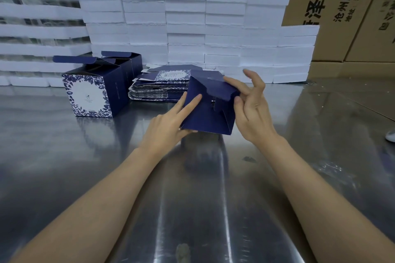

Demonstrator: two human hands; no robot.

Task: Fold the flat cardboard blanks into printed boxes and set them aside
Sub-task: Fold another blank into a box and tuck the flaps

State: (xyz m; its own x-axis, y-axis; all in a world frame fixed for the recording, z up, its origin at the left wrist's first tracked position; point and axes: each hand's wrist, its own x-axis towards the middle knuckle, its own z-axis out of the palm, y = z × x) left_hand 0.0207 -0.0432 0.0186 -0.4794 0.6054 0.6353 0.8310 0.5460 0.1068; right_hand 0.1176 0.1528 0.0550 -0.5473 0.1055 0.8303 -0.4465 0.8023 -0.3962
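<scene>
A dark blue box [205,115] hangs tilted just above the steel table, its folded bottom flaps facing me. My left hand [168,124] grips its lower left corner, the index finger lying straight across the panel. My right hand [250,107] pinches the right-hand flap, thumb on the flap edge and index finger pressing on top; the other fingers spread free. Behind the box lies a stack of flat blue-and-white printed blanks [158,87]. Two folded boxes stand at the left, the nearer one [92,94] showing a white floral panel, the other one [128,66] behind it, both with lids open.
The steel table [192,198] is shiny and reflective. A wall of white foam trays [192,23] rises at the back, with more [38,34] at the left. Brown shipping cartons [346,10] stand at the back right. A white shoe tip [390,135] shows at the right edge.
</scene>
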